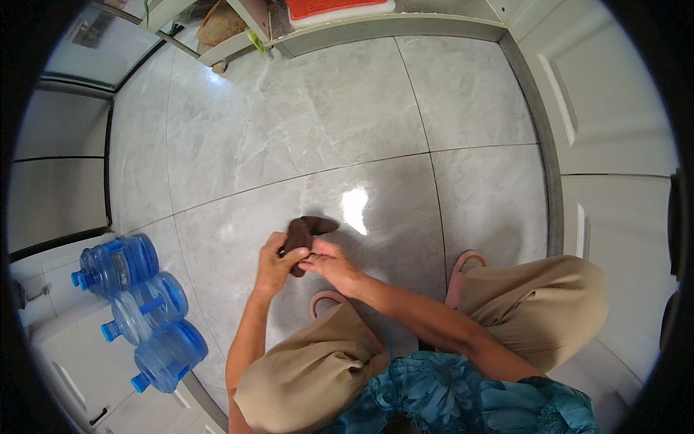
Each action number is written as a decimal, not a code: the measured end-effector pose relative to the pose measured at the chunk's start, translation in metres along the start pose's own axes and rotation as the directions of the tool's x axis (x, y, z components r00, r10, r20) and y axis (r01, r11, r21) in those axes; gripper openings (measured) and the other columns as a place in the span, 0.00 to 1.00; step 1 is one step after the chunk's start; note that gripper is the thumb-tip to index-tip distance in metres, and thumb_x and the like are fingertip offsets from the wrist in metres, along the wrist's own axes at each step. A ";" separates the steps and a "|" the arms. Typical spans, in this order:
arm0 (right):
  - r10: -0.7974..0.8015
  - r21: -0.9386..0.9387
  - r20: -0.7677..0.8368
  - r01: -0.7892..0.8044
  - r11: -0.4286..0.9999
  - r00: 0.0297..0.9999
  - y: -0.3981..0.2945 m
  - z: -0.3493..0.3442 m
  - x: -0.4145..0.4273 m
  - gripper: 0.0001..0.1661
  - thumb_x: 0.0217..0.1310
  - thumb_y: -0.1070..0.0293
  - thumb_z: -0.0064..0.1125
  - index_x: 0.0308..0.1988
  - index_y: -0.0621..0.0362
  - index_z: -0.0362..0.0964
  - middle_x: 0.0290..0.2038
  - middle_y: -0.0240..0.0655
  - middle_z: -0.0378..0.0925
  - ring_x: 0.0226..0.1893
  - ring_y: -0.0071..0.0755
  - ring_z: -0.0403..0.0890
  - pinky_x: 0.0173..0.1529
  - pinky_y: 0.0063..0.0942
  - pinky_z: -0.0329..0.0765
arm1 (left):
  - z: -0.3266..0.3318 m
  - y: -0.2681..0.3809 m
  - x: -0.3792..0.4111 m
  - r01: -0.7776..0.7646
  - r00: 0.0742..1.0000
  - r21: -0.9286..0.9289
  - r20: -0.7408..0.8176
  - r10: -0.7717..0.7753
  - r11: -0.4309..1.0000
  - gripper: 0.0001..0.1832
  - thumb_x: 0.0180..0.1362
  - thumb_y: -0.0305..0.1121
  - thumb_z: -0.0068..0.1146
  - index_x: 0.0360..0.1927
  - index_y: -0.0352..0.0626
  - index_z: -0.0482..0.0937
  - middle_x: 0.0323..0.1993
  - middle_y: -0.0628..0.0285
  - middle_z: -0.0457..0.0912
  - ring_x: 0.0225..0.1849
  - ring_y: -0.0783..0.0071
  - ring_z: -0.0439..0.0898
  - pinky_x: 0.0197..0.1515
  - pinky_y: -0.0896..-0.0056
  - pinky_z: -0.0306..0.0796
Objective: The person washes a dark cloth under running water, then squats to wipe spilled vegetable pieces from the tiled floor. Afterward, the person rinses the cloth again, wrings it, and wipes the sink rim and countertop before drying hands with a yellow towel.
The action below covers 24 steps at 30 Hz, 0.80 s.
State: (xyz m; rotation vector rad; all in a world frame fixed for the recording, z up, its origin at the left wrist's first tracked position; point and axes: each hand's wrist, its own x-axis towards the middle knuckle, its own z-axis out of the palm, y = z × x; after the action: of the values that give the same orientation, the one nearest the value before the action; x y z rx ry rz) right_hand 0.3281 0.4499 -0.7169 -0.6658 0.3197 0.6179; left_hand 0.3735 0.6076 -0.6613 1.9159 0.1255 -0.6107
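A dark brown cloth, apparently a sock [299, 234], is bunched up before me, with one end sticking out to the right. My left hand [274, 263] grips its left side, thumb laid across the front. From the right, my right hand [333, 265] pinches the cloth's lower part close to the left thumb. The fingers partly cover the fabric at that spot. Below the hands is the grey tiled floor [303, 130]. My knees are bent in tan trousers on either side of my right forearm, and pink slippers [455, 282] are on my feet.
Several blue water jugs [149, 309] stand at the left beside white cabinets [92, 352]. White panelled doors [612, 146] line the right. At the top is a low shelf [444, 24] with a red item [331, 6] on it. A glossy appliance [59, 157] sits at far left.
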 end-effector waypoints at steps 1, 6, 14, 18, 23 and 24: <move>0.019 -0.012 0.017 -0.019 1.000 1.000 -0.003 0.010 -0.002 0.26 0.70 0.76 0.48 0.66 0.64 0.59 0.58 0.38 0.71 0.57 0.33 0.75 0.63 0.33 0.75 | -0.011 0.001 -0.004 0.057 0.998 -0.082 0.004 -0.057 0.995 0.11 0.56 0.29 0.67 0.40 0.36 0.81 0.36 0.66 0.77 0.37 0.78 0.75 0.40 0.75 0.71; 0.096 -0.067 -0.022 -0.097 0.993 0.995 0.000 0.039 -0.008 0.29 0.66 0.78 0.51 0.65 0.64 0.58 0.58 0.44 0.68 0.55 0.37 0.77 0.57 0.31 0.79 | -0.028 -0.002 -0.022 0.175 0.982 -0.343 -0.009 -0.189 0.923 0.10 0.59 0.26 0.62 0.44 0.36 0.82 0.37 0.66 0.84 0.37 0.80 0.79 0.42 0.76 0.74; -0.583 -0.805 -0.255 0.165 0.570 0.772 0.012 -0.008 -0.029 0.19 0.53 0.82 0.52 0.46 0.59 0.65 0.40 0.41 0.69 0.37 0.39 0.77 0.40 0.33 0.75 | 0.005 -0.029 -0.020 0.282 0.953 -0.444 0.232 -0.195 0.850 0.13 0.57 0.27 0.65 0.47 0.38 0.83 0.38 0.66 0.85 0.38 0.79 0.80 0.44 0.74 0.75; -0.639 -0.953 -0.109 0.103 0.285 0.762 -0.006 -0.025 -0.030 0.24 0.54 0.82 0.52 0.53 0.61 0.62 0.47 0.44 0.65 0.41 0.42 0.76 0.44 0.36 0.75 | 0.019 -0.038 0.004 0.276 0.944 -0.336 0.271 -0.189 0.900 0.16 0.57 0.28 0.66 0.50 0.36 0.81 0.40 0.67 0.83 0.40 0.80 0.78 0.46 0.75 0.73; -0.652 -0.985 0.061 0.152 0.085 0.755 -0.018 -0.028 -0.012 0.23 0.60 0.80 0.53 0.56 0.61 0.64 0.50 0.44 0.66 0.44 0.47 0.77 0.47 0.39 0.76 | 0.030 -0.045 0.029 -0.073 0.997 -0.083 -0.008 0.073 0.994 0.21 0.54 0.26 0.66 0.51 0.36 0.74 0.38 0.59 0.79 0.40 0.69 0.78 0.46 0.69 0.73; -0.653 -0.984 0.127 0.179 0.014 0.747 -0.019 -0.030 -0.008 0.23 0.61 0.80 0.54 0.57 0.61 0.65 0.51 0.44 0.66 0.44 0.48 0.77 0.48 0.39 0.77 | 0.032 -0.039 0.028 -0.068 0.995 -0.017 -0.073 0.067 0.998 0.21 0.53 0.26 0.66 0.51 0.37 0.73 0.37 0.58 0.78 0.39 0.67 0.78 0.46 0.68 0.73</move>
State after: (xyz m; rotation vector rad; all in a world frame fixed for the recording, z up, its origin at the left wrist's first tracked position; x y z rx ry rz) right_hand 0.3311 0.4146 -0.7263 -2.1679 -0.0340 -0.0652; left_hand 0.3724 0.5906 -0.7160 1.9166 0.1123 -0.4934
